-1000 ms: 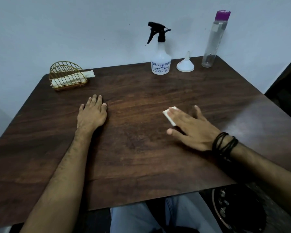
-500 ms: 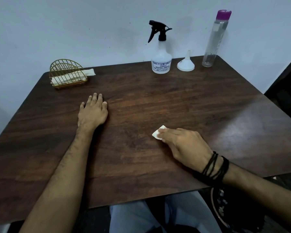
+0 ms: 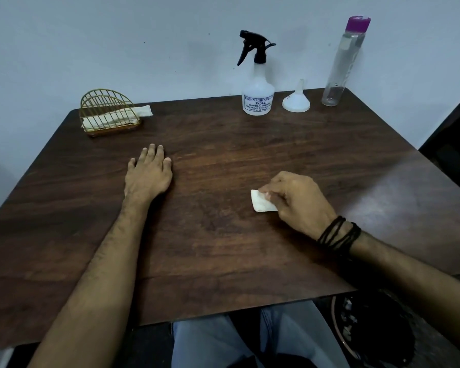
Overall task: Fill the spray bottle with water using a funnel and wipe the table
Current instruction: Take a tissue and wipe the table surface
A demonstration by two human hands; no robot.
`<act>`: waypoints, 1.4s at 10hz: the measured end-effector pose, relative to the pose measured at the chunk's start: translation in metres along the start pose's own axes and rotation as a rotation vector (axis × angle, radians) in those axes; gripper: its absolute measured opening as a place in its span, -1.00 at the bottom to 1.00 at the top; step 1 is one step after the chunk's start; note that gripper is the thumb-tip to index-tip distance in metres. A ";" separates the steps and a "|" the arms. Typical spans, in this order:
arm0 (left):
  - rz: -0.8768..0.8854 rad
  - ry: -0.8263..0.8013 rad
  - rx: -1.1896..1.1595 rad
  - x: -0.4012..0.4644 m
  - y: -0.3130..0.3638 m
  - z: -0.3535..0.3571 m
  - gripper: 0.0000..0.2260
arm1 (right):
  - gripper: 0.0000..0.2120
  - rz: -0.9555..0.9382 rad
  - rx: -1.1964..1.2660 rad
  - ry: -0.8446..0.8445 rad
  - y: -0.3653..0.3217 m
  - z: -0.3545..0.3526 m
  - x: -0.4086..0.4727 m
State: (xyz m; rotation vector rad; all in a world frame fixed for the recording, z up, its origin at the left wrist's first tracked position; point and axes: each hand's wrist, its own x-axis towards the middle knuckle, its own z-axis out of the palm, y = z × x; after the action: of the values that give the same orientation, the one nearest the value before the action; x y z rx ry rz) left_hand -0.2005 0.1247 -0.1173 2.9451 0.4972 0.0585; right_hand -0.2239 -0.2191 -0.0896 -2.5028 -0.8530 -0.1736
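while wiping, with right hand (image 3: 298, 200) fingers curled and pinching folded tissue (image 3: 262, 204) against table (image 3: 223, 248); left hand (image 3: 148, 176) flat, fingers relaxed. spray bottle (image 3: 258, 86), funnel (image 3: 295, 99), water bottle (image 3: 341, 62) upright at far edge, well apart. risk: wide strokes toppling bottles; thin tissue tearing under pressure.
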 end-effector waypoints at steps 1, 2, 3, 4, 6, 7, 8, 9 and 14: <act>0.002 0.007 0.003 0.001 0.001 0.000 -0.48 | -0.68 -0.086 -0.045 -0.044 -0.024 0.004 -0.014; -0.002 0.010 0.007 0.000 0.001 0.002 -0.48 | -0.74 -0.225 -0.064 -0.099 -0.057 0.014 -0.023; 0.000 0.014 0.002 0.000 0.000 0.001 -0.48 | -0.81 -0.305 -0.034 -0.131 -0.068 0.016 -0.012; 0.003 0.014 0.004 0.000 0.000 0.001 -0.48 | -0.74 -0.189 -0.111 -0.073 -0.043 0.017 0.031; -0.003 0.004 -0.004 0.000 0.000 0.001 -0.48 | -0.75 -0.052 -0.096 -0.061 -0.033 0.017 0.068; 0.001 0.010 -0.007 -0.001 0.001 0.001 -0.48 | -0.76 -0.201 0.067 -0.144 -0.057 0.020 0.040; 0.005 0.023 -0.014 -0.002 0.001 0.000 -0.48 | -0.85 -0.213 0.277 -0.445 -0.070 0.009 0.029; 0.005 0.021 -0.016 -0.004 0.002 0.001 -0.48 | -0.85 0.020 0.659 -0.408 -0.060 0.001 0.057; -0.005 0.009 -0.006 -0.001 0.001 0.000 -0.48 | -0.76 -0.257 0.107 -0.148 -0.063 0.040 0.062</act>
State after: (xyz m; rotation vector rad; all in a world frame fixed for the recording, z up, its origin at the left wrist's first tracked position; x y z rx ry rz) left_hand -0.2008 0.1235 -0.1169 2.9390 0.5053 0.0720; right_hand -0.2140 -0.1228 -0.0824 -2.3221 -1.2109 -0.0266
